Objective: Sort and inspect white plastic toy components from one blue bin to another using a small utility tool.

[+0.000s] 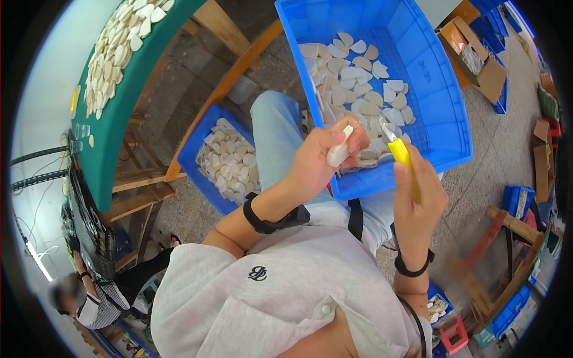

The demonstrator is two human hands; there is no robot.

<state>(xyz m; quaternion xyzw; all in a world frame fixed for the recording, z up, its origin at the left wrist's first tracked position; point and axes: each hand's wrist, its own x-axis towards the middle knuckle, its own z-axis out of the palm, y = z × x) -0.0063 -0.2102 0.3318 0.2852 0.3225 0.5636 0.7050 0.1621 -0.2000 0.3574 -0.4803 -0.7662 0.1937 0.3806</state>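
Note:
My left hand (pixel 325 152) is closed round a small white half-round piece (pixel 339 149), held over the near edge of a big blue crate (pixel 436 101). In my right hand (pixel 421 194) is a knife with a yellow handle (pixel 404 164), its short blade (pixel 387 129) pointing up and away over the crate. Blade and piece are apart. Many loose cream-white half-round pieces (pixel 363 74) lie in the crate, heaped toward its left side. The crate rests about my lap; my hands hide part of its near wall.
Left of my leg stands a smaller blue bin (pixel 191 146) of similar pieces. A green-topped table (pixel 113 137) at far left bears another pile (pixel 116 59). Cardboard boxes (pixel 492 77) stand at right. Another person (pixel 110 301) is at lower left; a red stool (pixel 455 337) is at lower right.

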